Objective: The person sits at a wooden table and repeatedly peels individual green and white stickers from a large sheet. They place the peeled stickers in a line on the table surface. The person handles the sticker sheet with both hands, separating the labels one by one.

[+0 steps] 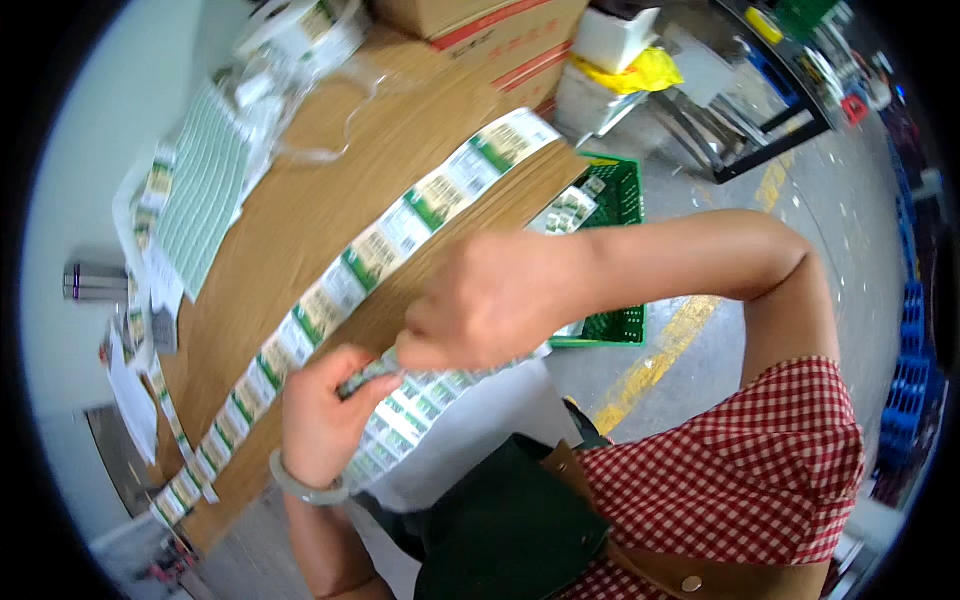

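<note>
My left hand (326, 416), with a pale bangle at the wrist, pinches a folded or rolled edge of a green-and-white printed strip (367, 373) between thumb and fingers. My right hand (487, 300) is motion-blurred. Its curled fingers meet the same strip just right of my left thumb, and the exact grip is hard to make out. Below both hands, a sheet of small green-and-white printed pieces (405, 420) hangs over a white surface at my lap. Beyond them, a long band of green, tan and white labels (375, 251) runs diagonally along the wooden table (300, 225).
A green plastic crate (622, 315) with printed strips stands right of the table edge. Cardboard boxes (495, 45) and a label roll (300, 30) sit at the back. Clear plastic and a pale-green lined sheet (206, 195) lie left. A dark metal frame (772, 142) stands farther right.
</note>
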A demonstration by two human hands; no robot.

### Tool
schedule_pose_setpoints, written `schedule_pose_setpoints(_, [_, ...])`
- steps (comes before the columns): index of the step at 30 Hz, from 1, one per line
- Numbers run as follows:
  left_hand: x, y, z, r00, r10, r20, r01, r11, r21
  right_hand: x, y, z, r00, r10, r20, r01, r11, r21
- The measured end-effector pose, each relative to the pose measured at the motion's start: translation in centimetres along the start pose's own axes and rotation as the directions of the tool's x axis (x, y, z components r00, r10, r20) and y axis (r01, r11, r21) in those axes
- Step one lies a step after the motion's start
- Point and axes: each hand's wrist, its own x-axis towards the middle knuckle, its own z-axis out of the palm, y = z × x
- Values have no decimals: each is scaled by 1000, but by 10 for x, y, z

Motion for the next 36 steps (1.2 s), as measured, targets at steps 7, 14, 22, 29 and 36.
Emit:
schedule_pose_setpoints(7, [18,-12,1,981,179,72,-183,981,65,-31,18,-34,913,312,-264,-196,900,390])
schedule_pose_setpoints(14, [33,-17,20,909,347,232,-418,764,491,-73,140,-80,489,673,554,-871,407,273])
schedule_pose_setpoints(22, [21,-34,27,918,368,149,-387,751,535,-33,155,-27,321,414,852,-755,655,-34])
schedule_pose_setpoints(29, [21,-36,24,901,429,69,-393,735,552,-30,162,-26,445,552,705,-609,764,-213])
schedule_pose_setpoints(36, [18,-53,25,890,455,31,-407,762,504,9,150,2,602,114,790,-651,643,403])
